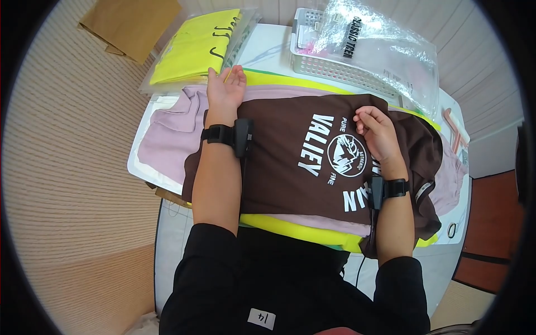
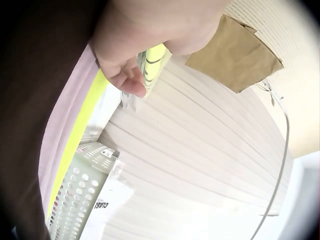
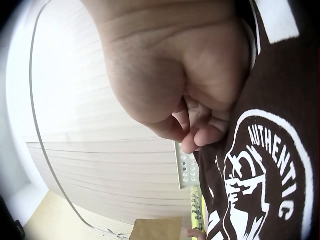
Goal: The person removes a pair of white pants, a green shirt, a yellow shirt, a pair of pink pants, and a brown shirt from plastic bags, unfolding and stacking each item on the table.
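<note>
A dark brown shirt with white lettering and a round emblem lies spread over lilac and yellow garments. The left hand, palm up with fingers relaxed, is at the shirt's far left edge, close to a bagged yellow garment; it holds nothing. Over the shirt's right part, beside the emblem, is the right hand, palm turned up and fingers loosely curled. In the right wrist view the fingertips come together near the brown cloth; no cloth shows between them.
At the back stands a perforated basket with a clear plastic bag over it. Brown paper is at the upper left. A pink-handled tool and a dark ring lie on the right of the white table.
</note>
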Available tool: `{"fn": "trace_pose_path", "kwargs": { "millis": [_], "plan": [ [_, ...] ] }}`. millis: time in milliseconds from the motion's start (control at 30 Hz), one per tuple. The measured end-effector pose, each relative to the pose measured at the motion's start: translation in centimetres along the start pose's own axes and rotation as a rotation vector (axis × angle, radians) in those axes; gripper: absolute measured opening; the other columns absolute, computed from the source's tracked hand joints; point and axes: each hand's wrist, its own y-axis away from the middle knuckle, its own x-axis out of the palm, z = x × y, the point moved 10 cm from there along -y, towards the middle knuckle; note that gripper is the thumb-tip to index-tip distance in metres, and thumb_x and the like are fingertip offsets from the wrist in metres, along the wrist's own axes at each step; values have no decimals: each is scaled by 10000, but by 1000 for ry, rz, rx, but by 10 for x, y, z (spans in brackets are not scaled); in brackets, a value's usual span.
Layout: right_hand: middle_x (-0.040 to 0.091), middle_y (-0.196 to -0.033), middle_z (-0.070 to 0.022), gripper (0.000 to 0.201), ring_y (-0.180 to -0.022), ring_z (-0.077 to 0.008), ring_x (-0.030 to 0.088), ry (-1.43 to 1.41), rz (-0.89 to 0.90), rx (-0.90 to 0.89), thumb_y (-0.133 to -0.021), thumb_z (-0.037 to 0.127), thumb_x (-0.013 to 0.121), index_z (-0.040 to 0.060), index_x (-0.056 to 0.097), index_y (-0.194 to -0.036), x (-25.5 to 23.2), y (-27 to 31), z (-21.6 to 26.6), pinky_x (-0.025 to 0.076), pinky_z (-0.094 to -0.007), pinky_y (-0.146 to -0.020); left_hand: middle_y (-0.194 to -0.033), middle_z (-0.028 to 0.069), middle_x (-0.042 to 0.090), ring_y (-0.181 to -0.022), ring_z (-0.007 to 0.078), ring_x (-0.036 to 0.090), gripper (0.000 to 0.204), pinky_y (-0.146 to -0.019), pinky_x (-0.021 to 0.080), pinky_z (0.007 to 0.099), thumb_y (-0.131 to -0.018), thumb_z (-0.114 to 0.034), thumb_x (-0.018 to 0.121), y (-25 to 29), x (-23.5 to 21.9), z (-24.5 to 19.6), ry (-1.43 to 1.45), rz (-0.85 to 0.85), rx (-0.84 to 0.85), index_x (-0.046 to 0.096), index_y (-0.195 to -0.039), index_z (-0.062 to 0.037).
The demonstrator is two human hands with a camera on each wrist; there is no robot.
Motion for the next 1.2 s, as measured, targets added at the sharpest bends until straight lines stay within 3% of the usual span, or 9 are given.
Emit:
{"fn": "trace_pose_path", "kwargs": {
  "millis": [167,333,467,600,700,800,933,1033,1200],
  "plan": [
    [601,-872,-53,116,-709,-91,523,4,1,5,-924,75,547,-4,599,-991,0,1,0,441,-216,-670,-1115,178,460,-894,241,535,571,-773,493,342,-980,-408,383,-5,-5,-18,19,-6,142,364,-1316,54],
    [603,-873,-55,121,-711,-90,530,11,-22,16,-923,70,539,-12,596,-991,0,1,1,439,-213,-670,-1188,184,446,-954,239,536,628,-847,451,364,-954,-458,403,52,31,-79,-418,12,630,372,-1320,51],
    [606,-869,-55,124,-713,-87,535,27,-16,19,-921,70,540,-15,595,-991,0,1,0,437,-209,-666,-1361,202,345,-1194,313,454,777,-966,421,418,-920,-544,433,55,5,-48,-168,-173,324,257,-1383,55],
    [610,-864,-52,122,-709,-85,538,25,-7,6,-915,72,551,-13,599,-988,0,0,1,439,-207,-660,-1373,206,344,-1257,341,408,711,-1023,381,460,-939,-487,439,22,-9,-41,-149,-138,211,281,-1375,52],
    [612,-861,-48,120,-710,-81,539,28,-5,7,-909,70,559,-10,602,-988,-1,0,0,442,-206,-659,-1344,200,374,-1254,327,408,565,-1028,377,469,-950,-408,450,10,-1,-45,-119,8,236,398,-1281,47],
    [611,-862,-41,120,-717,-78,541,22,-5,3,-903,73,565,-3,606,-987,-3,-1,-1,444,-202,-666,-1214,129,463,-1195,299,450,266,-1040,342,509,-940,-285,439,59,37,-64,-197,15,499,511,-950,-30],
    [606,-859,-32,115,-727,-77,539,39,-13,18,-902,79,565,7,610,-980,-4,-2,-3,445,-200,-671,-1151,147,509,-1246,286,398,372,-1066,272,534,-954,-388,393,92,61,-83,-238,172,691,518,-904,-41],
    [601,-858,-27,113,-731,-75,538,52,-5,9,-902,83,564,9,609,-976,-5,-2,-4,446,-201,-673,-1193,130,494,-1261,275,387,404,-1073,265,526,-946,-441,407,105,52,-73,-245,56,712,504,-919,-51],
    [597,-864,-42,110,-720,-79,527,50,-9,18,-919,72,545,2,601,-983,-6,-2,-6,447,-200,-668,-1304,111,460,-1184,256,459,439,-1020,359,457,-937,-332,505,77,21,-36,-228,-104,588,446,-1242,-22]
  ]
}}
